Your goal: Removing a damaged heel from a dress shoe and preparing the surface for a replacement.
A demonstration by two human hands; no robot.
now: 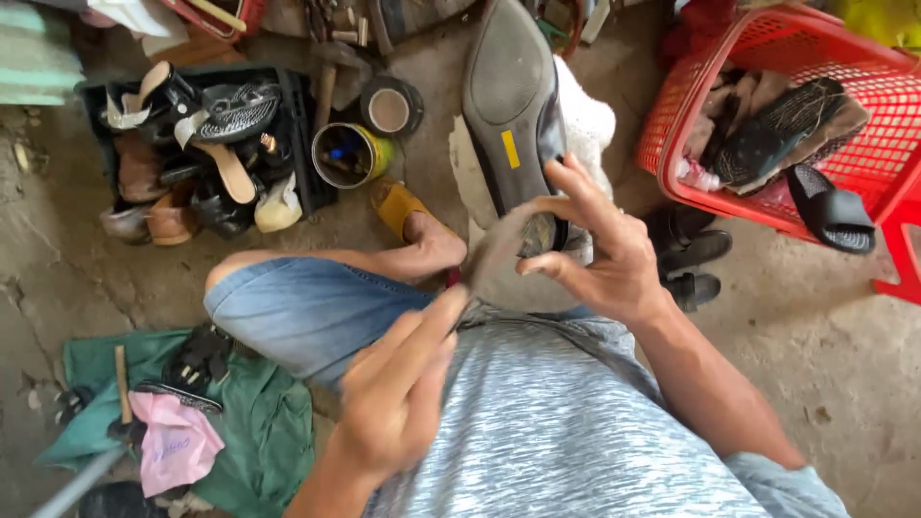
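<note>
A dark flat shoe (508, 96) is held sole up over my lap, its grey sole bearing a small yellow sticker. My right hand (600, 254) grips it at the heel end, fingers curled around a grey rounded flap of sole (499, 254). Blurred by motion, my left hand (398, 393) sits lower, in front of my grey shirt. Its fingers are stretched out and point up toward that flap, with the fingertips just short of it. I see nothing held in it.
A black crate (302, 105) of worn shoes stands at the left, with a tin can (347, 153) and a round tin (389, 108) beside it. A red basket (767, 38) of sandals is at right. A green cloth (259, 432), pink rag (177, 446) and hammer (123, 384) lie lower left.
</note>
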